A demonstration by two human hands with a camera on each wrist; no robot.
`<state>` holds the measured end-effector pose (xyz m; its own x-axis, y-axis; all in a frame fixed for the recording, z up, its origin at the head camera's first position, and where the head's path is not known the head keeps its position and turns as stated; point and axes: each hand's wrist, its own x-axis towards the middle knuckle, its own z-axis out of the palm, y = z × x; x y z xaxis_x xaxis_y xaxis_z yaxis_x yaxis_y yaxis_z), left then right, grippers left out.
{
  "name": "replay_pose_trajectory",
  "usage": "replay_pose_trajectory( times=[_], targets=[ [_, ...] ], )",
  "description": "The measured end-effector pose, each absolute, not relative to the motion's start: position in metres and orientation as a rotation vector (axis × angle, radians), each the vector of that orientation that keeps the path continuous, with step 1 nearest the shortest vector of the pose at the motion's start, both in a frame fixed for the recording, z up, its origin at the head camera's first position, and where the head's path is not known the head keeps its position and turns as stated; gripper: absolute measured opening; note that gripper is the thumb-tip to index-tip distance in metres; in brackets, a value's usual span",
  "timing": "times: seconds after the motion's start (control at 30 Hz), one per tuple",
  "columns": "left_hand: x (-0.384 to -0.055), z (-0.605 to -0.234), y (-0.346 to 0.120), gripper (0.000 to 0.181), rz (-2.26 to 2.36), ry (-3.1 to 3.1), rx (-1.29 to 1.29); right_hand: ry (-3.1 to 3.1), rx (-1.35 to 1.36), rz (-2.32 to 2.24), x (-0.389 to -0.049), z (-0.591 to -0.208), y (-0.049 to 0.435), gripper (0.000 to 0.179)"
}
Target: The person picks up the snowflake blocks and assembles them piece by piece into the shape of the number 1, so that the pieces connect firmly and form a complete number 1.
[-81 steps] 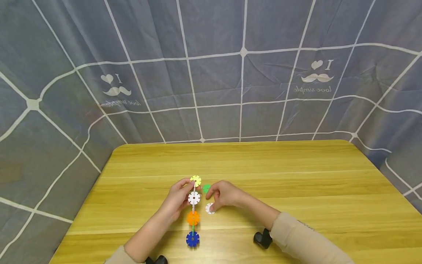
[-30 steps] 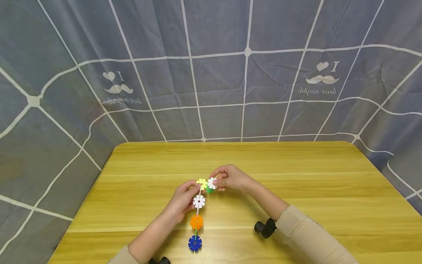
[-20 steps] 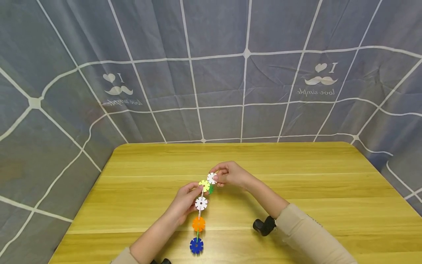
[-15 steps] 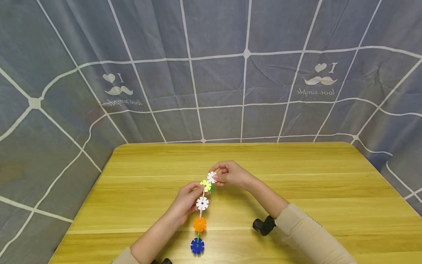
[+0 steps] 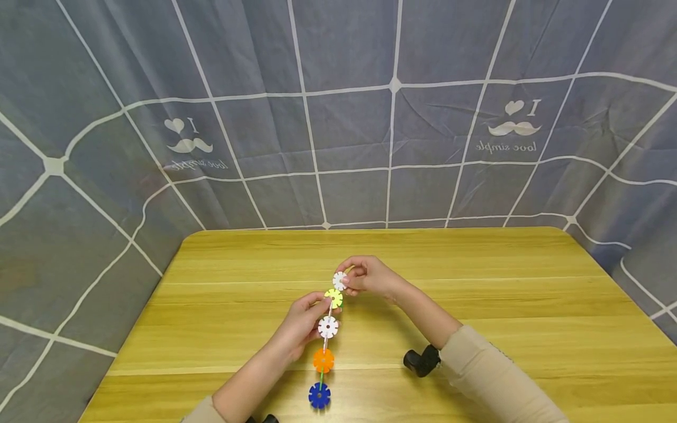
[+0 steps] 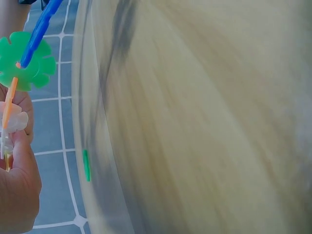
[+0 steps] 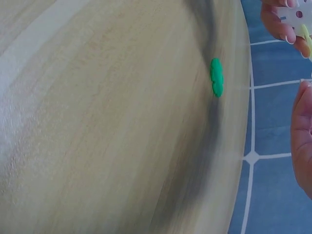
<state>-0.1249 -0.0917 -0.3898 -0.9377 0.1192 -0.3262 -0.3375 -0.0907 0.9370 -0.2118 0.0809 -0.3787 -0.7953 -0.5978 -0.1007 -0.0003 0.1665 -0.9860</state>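
Note:
My left hand (image 5: 301, 324) pinches a chain of notched plastic discs near its far end, at the yellow disc (image 5: 334, 294). Toward me follow a white disc (image 5: 323, 328), an orange disc (image 5: 319, 360) and a blue disc (image 5: 314, 396), with edge-on discs linking them. One of these links is a green disc (image 6: 36, 68), which faces the left wrist view. Between thumb and fingers, my right hand (image 5: 370, 276) pinches another white disc (image 5: 337, 282). Its near rim meets the far edge of the yellow disc; in the right wrist view the yellow disc (image 7: 307, 39) stands edge-on against it.
A loose green disc (image 7: 217, 78) lies on the wooden table (image 5: 476, 282) below the hands, mostly hidden behind the yellow disc in the head view. Black devices sit by the right sleeve (image 5: 476, 367) and left forearm. A grey checked curtain (image 5: 349, 129) hangs behind.
My right hand has picked the white disc up from the table and carried it away from me to the yellow disc. My left hand and the chain have shifted slightly right.

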Motion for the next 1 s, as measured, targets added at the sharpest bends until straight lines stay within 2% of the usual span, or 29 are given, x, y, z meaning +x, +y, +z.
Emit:
replay_pose_trajectory(
  times=[0.37, 1.0],
  targets=[
    [-0.1249, -0.3904, -0.0892, 0.026, 2.082, 1.893, -0.229, 1.924, -0.577, -1.704, -0.213, -0.3806, 0.0819, 0.02],
    [-0.1235, -0.3913, -0.0854, 0.023, 2.145, 1.844, -0.207, 1.877, -0.569, -1.761, -0.2091, -0.3871, 0.082, 0.018]
  ],
)
